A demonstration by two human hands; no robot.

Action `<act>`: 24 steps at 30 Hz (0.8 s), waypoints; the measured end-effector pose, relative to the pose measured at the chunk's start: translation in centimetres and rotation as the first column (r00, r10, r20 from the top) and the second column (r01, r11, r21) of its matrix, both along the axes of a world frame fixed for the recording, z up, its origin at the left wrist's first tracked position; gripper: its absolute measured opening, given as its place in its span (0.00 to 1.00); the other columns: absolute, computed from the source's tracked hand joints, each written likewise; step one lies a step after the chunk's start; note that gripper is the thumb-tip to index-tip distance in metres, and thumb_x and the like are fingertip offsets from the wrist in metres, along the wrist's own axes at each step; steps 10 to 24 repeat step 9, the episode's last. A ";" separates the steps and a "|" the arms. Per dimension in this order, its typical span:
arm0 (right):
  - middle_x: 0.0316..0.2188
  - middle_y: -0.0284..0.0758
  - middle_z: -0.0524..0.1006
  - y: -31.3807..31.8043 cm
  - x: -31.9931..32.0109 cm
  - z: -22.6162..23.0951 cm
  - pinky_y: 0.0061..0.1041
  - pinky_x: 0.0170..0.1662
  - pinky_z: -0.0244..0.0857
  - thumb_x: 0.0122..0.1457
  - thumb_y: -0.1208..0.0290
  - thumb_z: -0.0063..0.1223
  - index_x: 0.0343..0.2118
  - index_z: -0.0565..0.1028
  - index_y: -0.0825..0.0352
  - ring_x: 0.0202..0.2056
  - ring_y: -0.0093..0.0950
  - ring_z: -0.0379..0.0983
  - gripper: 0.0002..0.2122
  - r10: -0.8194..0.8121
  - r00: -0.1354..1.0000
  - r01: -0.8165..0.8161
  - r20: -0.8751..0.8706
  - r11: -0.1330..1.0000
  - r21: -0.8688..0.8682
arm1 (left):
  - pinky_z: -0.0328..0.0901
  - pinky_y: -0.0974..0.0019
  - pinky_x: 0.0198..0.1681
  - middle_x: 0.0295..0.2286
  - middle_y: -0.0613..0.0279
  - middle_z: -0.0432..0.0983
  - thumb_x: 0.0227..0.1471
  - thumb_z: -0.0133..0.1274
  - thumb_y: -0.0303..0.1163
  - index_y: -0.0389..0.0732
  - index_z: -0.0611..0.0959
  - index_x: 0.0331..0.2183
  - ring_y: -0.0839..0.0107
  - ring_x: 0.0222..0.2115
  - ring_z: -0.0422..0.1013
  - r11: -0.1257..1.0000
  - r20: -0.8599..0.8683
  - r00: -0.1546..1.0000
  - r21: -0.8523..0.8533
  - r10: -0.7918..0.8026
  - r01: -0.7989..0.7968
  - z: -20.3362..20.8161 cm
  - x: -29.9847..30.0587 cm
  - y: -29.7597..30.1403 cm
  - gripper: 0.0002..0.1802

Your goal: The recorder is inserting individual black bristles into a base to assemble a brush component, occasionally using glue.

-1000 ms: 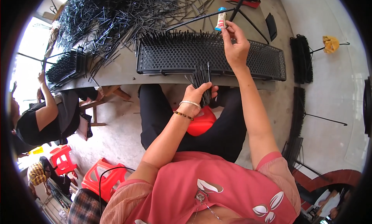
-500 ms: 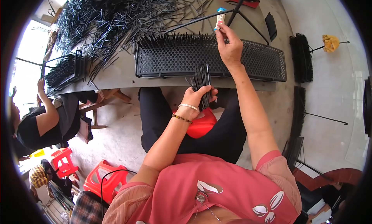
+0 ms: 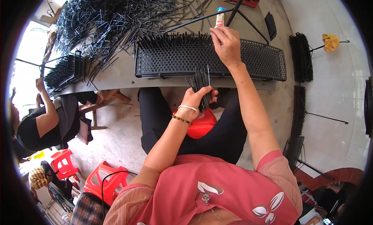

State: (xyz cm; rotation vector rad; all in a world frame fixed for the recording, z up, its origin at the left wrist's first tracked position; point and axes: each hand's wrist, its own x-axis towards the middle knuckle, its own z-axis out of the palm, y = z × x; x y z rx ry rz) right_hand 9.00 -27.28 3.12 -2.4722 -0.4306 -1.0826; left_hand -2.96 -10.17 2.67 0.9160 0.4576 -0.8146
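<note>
My left hand is closed round a bundle of thin black strips, which fan upward near the table's front edge. My right hand reaches over a long black perforated metal rack; its thumb and forefinger are pinched together, and whatever they hold is too small to make out. Upright black strips stand densely along the left part of the rack's far side, up to my right fingertips. Just beyond those fingers is a small blue-and-white wrapper or tube, its lower end hidden by the hand.
A large heap of loose black strips covers the table's far left. A black metal bar frame rises behind the rack. At left, another person's hand is by a smaller filled rack. Filled racks stand at right.
My right hand has moved slightly left and nearer along the rack, away from the wrapper. My left hand keeps its bundle in nearly the same place.
</note>
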 end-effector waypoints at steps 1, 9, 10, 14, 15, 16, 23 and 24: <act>0.30 0.31 0.76 0.0 0.0 0.0 0.29 0.37 0.62 0.50 0.75 0.57 0.34 0.78 0.64 0.33 0.31 0.72 0.07 0.023 0.999 -0.023 0.022 1.000 -0.003 | 0.72 0.69 0.28 0.29 0.55 0.78 0.51 0.53 0.31 0.32 0.77 0.33 0.70 0.26 0.75 1.000 0.021 1.000 -0.024 0.012 -0.011 -0.4 -0.1 0.0 0.11; 0.30 0.32 0.76 0.0 -0.2 0.2 0.29 0.37 0.62 0.50 0.77 0.57 0.34 0.78 0.64 0.33 0.31 0.72 0.07 0.054 0.998 -0.054 0.018 0.998 -0.028 | 0.72 0.69 0.28 0.29 0.56 0.78 0.51 0.54 0.32 0.34 0.78 0.34 0.69 0.26 0.75 0.999 0.051 0.998 -0.042 0.031 -0.029 -0.9 -0.3 -0.1 0.11; 0.30 0.32 0.76 0.0 -0.2 0.2 0.29 0.37 0.62 0.50 0.77 0.57 0.34 0.78 0.64 0.33 0.31 0.72 0.07 0.054 0.998 -0.054 0.018 0.998 -0.028 | 0.72 0.69 0.28 0.29 0.56 0.78 0.51 0.54 0.32 0.34 0.78 0.34 0.69 0.26 0.75 0.999 0.051 0.998 -0.042 0.031 -0.029 -0.9 -0.3 -0.1 0.11; 0.30 0.32 0.76 0.0 -0.2 0.2 0.29 0.37 0.62 0.50 0.77 0.57 0.34 0.78 0.64 0.33 0.31 0.72 0.07 0.054 0.998 -0.054 0.018 0.998 -0.028 | 0.72 0.69 0.28 0.29 0.56 0.78 0.51 0.54 0.32 0.34 0.78 0.34 0.69 0.26 0.75 0.999 0.051 0.998 -0.042 0.031 -0.029 -0.9 -0.3 -0.1 0.11; 0.30 0.32 0.76 0.0 -0.2 0.2 0.29 0.37 0.62 0.50 0.77 0.57 0.34 0.78 0.64 0.33 0.31 0.72 0.07 0.054 0.998 -0.054 0.018 0.998 -0.028 | 0.72 0.69 0.28 0.29 0.56 0.78 0.51 0.54 0.32 0.34 0.78 0.34 0.69 0.26 0.75 0.999 0.051 0.998 -0.042 0.031 -0.029 -0.9 -0.3 -0.1 0.11; 0.30 0.32 0.76 0.0 -0.2 0.2 0.29 0.37 0.62 0.50 0.77 0.57 0.34 0.78 0.64 0.33 0.31 0.72 0.07 0.054 0.998 -0.054 0.018 0.998 -0.028 | 0.72 0.69 0.28 0.29 0.56 0.78 0.51 0.54 0.32 0.34 0.78 0.34 0.69 0.26 0.75 0.999 0.051 0.998 -0.042 0.031 -0.029 -0.9 -0.3 -0.1 0.11; 0.30 0.32 0.76 0.0 -0.2 0.2 0.29 0.37 0.62 0.50 0.77 0.57 0.34 0.78 0.64 0.33 0.31 0.72 0.07 0.054 0.998 -0.054 0.018 0.998 -0.028 | 0.72 0.69 0.28 0.29 0.56 0.78 0.51 0.54 0.32 0.34 0.78 0.34 0.69 0.26 0.75 0.999 0.051 0.998 -0.042 0.031 -0.029 -0.9 -0.3 -0.1 0.11; 0.30 0.32 0.76 0.0 -0.2 0.2 0.29 0.37 0.62 0.50 0.77 0.57 0.34 0.78 0.64 0.33 0.31 0.72 0.07 0.054 0.998 -0.054 0.018 0.998 -0.028 | 0.72 0.69 0.28 0.29 0.56 0.78 0.51 0.54 0.32 0.34 0.78 0.34 0.69 0.26 0.75 0.999 0.051 0.998 -0.042 0.031 -0.029 -0.9 -0.3 -0.1 0.11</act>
